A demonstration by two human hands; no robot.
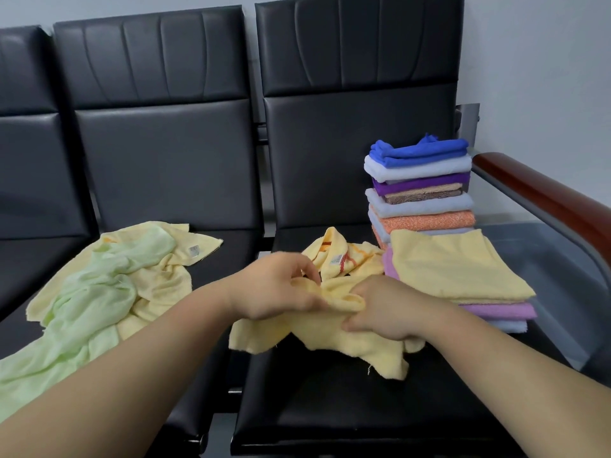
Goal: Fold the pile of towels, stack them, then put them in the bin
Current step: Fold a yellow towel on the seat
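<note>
Head view, one frame. Both hands work on one crumpled yellow towel (334, 338) on the right-hand seat (330, 411). The left hand (277, 287) has its fingers curled and pinches a bunched ridge at the towel's far edge. The right hand (383, 310) grips the same ridge just beside it, thumb tucked under the cloth. The two hands nearly touch. The towel is not spread. Its bulk lies on the near side of the grip, toward the person, and its long axis runs roughly left to right across the seat, with ragged corners trailing out at both ends. Judgement: the step in hand is finding an edge, and the next move calls for the hands to slide apart along that left-right axis so the cloth opens flat. Behind the hands a striped towel (344, 256) with a label lies unfolded. A loose pile (109, 279) of green and yellow towels waits on the next seat to the left, nearer the left hand. A low stack (459, 269) topped in yellow sits just right of the right hand, so that hand is better placed to set the towel down there. A tall stack (420, 190) stands behind the low one, beside the armrest (545, 193). I cannot plainly make out a bin.
</note>
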